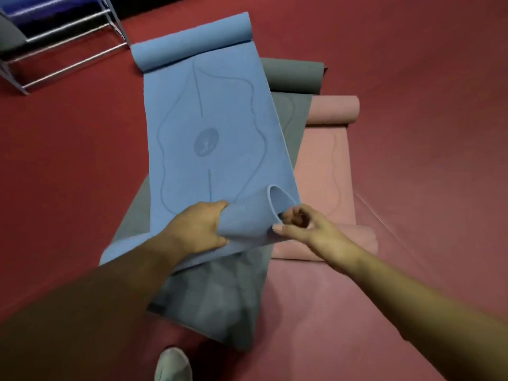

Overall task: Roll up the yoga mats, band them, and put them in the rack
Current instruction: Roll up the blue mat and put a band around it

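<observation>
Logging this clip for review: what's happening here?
A person is rolling the blue mat from its near end: the left hand grips the small roll, the right hand holds its open end. It lies across a grey mat and a pink mat. The rack stands at upper left.

Both bare forearms reach forward from the lower edge of the view. The left hand [198, 226] grips the rolled near end of the soft blue yoga mat [209, 127], with the fingers curled over it and the thumb below. The right hand [310, 229] pinches the roll's open rim between thumb and bent fingers.
</observation>
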Motion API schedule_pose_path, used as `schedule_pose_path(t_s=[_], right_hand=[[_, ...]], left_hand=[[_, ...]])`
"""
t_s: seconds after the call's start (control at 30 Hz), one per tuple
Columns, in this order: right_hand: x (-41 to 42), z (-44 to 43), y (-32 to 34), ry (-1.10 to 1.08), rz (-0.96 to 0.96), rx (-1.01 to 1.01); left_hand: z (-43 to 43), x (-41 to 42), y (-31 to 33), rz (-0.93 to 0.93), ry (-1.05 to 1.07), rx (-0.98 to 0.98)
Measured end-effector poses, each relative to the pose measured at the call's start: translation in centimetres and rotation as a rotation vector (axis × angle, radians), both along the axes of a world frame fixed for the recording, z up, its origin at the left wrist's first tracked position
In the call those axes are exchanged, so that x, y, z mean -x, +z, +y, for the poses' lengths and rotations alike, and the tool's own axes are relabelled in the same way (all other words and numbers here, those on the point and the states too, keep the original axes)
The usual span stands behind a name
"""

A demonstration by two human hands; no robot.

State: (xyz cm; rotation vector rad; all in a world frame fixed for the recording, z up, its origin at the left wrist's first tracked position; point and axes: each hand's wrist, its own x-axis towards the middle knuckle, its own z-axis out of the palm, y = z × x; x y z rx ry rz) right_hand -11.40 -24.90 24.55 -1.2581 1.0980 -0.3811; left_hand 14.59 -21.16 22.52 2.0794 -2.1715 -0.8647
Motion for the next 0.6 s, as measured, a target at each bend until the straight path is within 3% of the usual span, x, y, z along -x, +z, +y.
schedule_pose_path(t_s=[0.03, 0.13, 0.23, 0.3, 0.37, 0.43, 0.47, 0.53, 0.6], right_hand=[[0.9, -0.3, 0.0, -0.107, -0.022, -0.136], [1.9, -1.2, 0.3, -0.152, -0.068, -0.344], [3.0, -0.4, 0.5, -0.170, 0.039, -0.313], [4.3, 0.9, 0.4, -0.100, 0.054, -0.285], [6.1, 2.7, -0.1, -0.049, -0.032, -0.295], [7.9, 4.9, -0.7, 0.028, -0.134, -0.310], [8.7, 6.2, -1.0, 0.105, -0.166, -0.324], [10.0, 8.7, -1.6, 0.320, -0.145, -0.339], [10.9, 10.4, -2.3, 0.484, -0.038, -0.294]], left_hand=[[1.0, 1.8, 0.0, -0.035, 0.022, 0.046], [4.2, 7.5, -0.7, -0.228, -0.001, 0.251], [7.8, 11.8, -1.3, -0.360, -0.043, 0.432], [10.0, 13.5, -1.8, -0.309, -0.075, 0.500], [11.8, 14.1, -1.8, -0.074, 0.014, 0.410], [13.1, 13.5, -0.6, 0.277, 0.300, 0.158], [13.7, 12.6, -0.2, 0.377, 0.403, 0.133], [15.0, 10.0, 0.0, 0.244, 0.346, 0.140], [16.4, 7.6, -0.1, 0.122, 0.187, -0.061]])
